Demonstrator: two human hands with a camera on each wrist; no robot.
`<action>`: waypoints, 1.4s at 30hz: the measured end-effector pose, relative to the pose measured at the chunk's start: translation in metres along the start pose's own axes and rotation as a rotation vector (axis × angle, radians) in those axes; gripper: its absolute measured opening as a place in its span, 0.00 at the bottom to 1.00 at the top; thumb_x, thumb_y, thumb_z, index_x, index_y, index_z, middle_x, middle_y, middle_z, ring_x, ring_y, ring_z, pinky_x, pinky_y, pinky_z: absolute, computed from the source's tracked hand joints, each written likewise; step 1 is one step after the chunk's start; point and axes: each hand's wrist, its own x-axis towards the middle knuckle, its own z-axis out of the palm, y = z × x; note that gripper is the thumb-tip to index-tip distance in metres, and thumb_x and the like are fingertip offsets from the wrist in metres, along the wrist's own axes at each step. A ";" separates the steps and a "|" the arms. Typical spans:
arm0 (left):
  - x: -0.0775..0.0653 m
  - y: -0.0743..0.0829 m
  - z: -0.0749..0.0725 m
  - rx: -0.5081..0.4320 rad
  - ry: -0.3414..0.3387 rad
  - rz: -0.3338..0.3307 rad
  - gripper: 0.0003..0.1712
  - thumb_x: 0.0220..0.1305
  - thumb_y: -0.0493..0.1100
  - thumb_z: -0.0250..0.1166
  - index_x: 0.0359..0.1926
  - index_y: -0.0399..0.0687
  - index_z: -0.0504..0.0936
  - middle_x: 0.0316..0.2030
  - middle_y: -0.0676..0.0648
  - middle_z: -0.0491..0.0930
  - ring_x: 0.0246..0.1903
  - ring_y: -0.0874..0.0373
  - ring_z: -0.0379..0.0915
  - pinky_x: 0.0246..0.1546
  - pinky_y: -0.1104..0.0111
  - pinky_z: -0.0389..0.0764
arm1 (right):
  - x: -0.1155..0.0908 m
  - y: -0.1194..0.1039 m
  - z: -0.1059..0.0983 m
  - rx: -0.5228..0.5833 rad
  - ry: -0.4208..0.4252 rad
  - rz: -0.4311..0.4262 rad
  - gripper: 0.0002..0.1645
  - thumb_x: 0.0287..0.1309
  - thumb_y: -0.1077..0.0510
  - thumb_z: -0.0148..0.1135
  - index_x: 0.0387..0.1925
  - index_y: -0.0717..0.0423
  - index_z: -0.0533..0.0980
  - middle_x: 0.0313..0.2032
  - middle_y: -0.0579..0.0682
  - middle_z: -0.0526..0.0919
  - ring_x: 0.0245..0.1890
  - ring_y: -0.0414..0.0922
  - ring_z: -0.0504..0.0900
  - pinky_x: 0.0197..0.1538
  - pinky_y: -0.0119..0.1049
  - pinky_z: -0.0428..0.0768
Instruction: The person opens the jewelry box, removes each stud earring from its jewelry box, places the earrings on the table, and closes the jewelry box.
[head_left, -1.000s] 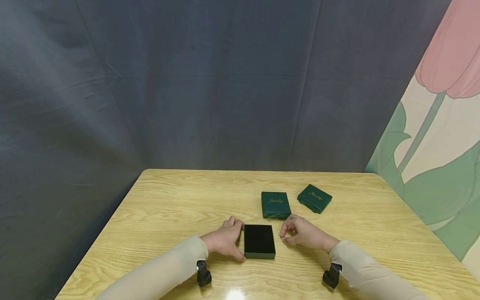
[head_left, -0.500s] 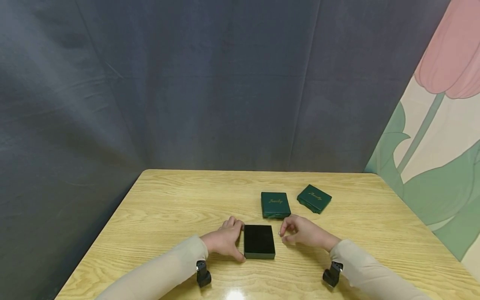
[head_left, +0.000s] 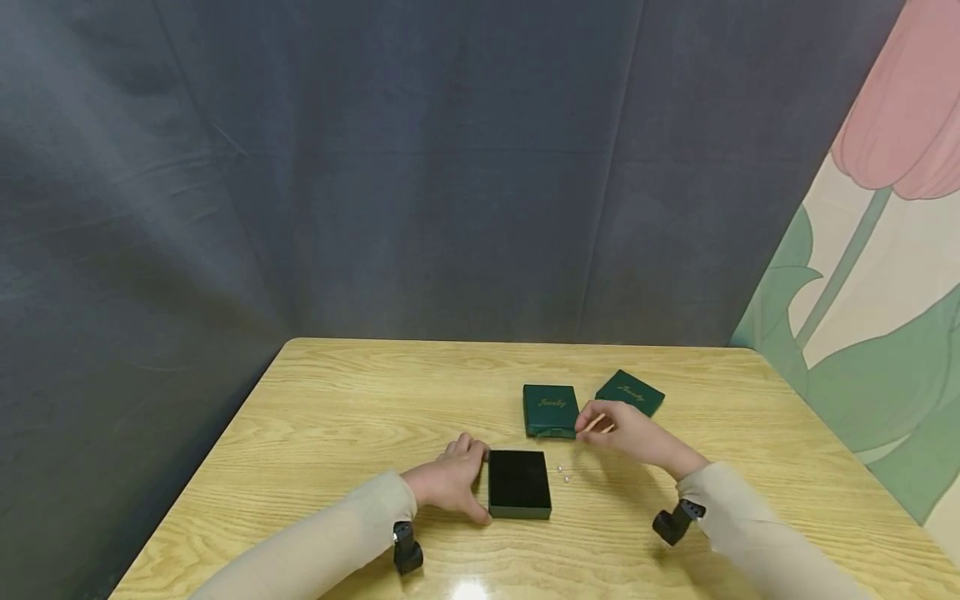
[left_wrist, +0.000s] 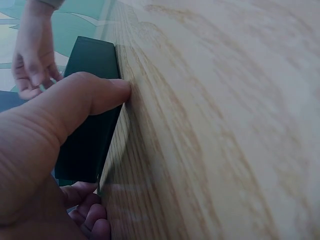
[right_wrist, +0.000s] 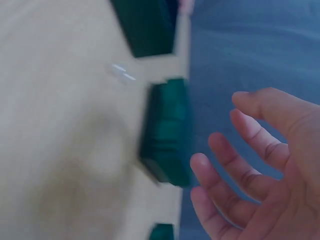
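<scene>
A black-topped square box (head_left: 519, 482) with a green side lies on the table. My left hand (head_left: 447, 481) is spread at its left side, thumb by the near corner and fingers by the far one. The left wrist view shows the thumb (left_wrist: 80, 102) stretched across in front of the dark box (left_wrist: 82, 145). Two tiny shiny pieces (head_left: 566, 479), perhaps stud earrings, lie right of the box. My right hand (head_left: 618, 429) hovers above the table near a lidded green jewelry box (head_left: 551, 408); in the right wrist view its fingers (right_wrist: 230, 155) are loosely bent around nothing.
Another green jewelry box (head_left: 632, 390) lies at an angle farther right, partly behind the right hand. A wooden table (head_left: 360, 392) carries everything. Behind it hangs a dark curtain (head_left: 450, 183), and a wall with painted tulips (head_left: 885, 250) stands on the right.
My right hand has let go of the tiny shiny pieces and lifted up, back and rightward, leaving them on the table. The left hand and black-topped box have stayed put.
</scene>
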 end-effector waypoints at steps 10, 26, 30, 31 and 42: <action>0.000 0.000 0.000 0.001 0.000 0.002 0.46 0.42 0.54 0.79 0.58 0.48 0.65 0.44 0.52 0.57 0.44 0.58 0.56 0.46 0.67 0.66 | 0.015 0.016 -0.049 0.091 0.306 0.100 0.35 0.67 0.53 0.58 0.69 0.62 0.58 0.64 0.69 0.62 0.63 0.67 0.65 0.61 0.61 0.66; 0.000 0.000 -0.001 -0.003 -0.012 -0.002 0.46 0.42 0.55 0.79 0.58 0.48 0.64 0.45 0.52 0.57 0.45 0.57 0.56 0.46 0.67 0.66 | 0.026 0.088 -0.049 -0.208 0.174 0.341 0.74 0.48 0.33 0.68 0.75 0.63 0.33 0.69 0.80 0.37 0.67 0.78 0.38 0.62 0.74 0.43; 0.000 0.001 -0.001 -0.001 -0.012 -0.002 0.47 0.42 0.55 0.79 0.60 0.48 0.64 0.46 0.51 0.58 0.46 0.57 0.57 0.48 0.66 0.67 | 0.027 0.093 -0.043 -0.242 0.109 0.321 0.72 0.44 0.35 0.72 0.74 0.65 0.42 0.69 0.79 0.42 0.68 0.77 0.39 0.63 0.73 0.38; 0.000 0.000 -0.001 -0.002 -0.012 -0.003 0.47 0.42 0.55 0.79 0.60 0.47 0.64 0.46 0.51 0.58 0.47 0.57 0.57 0.48 0.66 0.67 | 0.027 0.094 -0.042 -0.253 0.097 0.320 0.71 0.43 0.35 0.73 0.74 0.64 0.43 0.69 0.79 0.43 0.68 0.77 0.40 0.63 0.73 0.38; 0.001 0.000 -0.001 0.004 -0.002 0.009 0.47 0.42 0.55 0.79 0.59 0.47 0.64 0.45 0.51 0.58 0.46 0.57 0.56 0.48 0.67 0.66 | 0.028 0.099 -0.038 -0.293 0.058 0.343 0.66 0.43 0.38 0.74 0.73 0.61 0.49 0.67 0.79 0.51 0.65 0.79 0.49 0.61 0.73 0.51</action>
